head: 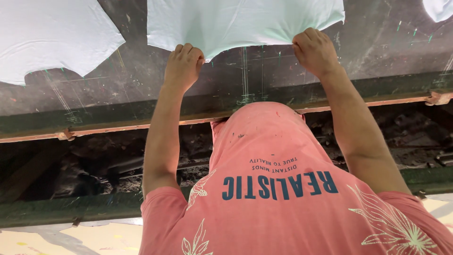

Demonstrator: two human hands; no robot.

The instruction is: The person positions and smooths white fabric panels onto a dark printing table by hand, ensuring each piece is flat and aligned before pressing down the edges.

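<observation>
Head view | left hand [183,66] and right hand [315,51] fingers pinched on pale garment [245,21] hem, flat near worktop [283,71] near edge | risk: uneven pull skews or wrinkles it; neighbouring garment [52,40] close.

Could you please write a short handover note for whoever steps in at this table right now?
Left hand: closed on the lower edge of the pale mint fabric piece.
Right hand: closed on the same edge, further to the right.
The piece lies flat on the dark, paint-flecked table, its lower edge lifted a little between the hands.
Another pale piece lies flat to the left, untouched; a corner of a third piece shows at top right.
Done: the left piece looks laid out.
Left: the held piece is not yet released.
</observation>
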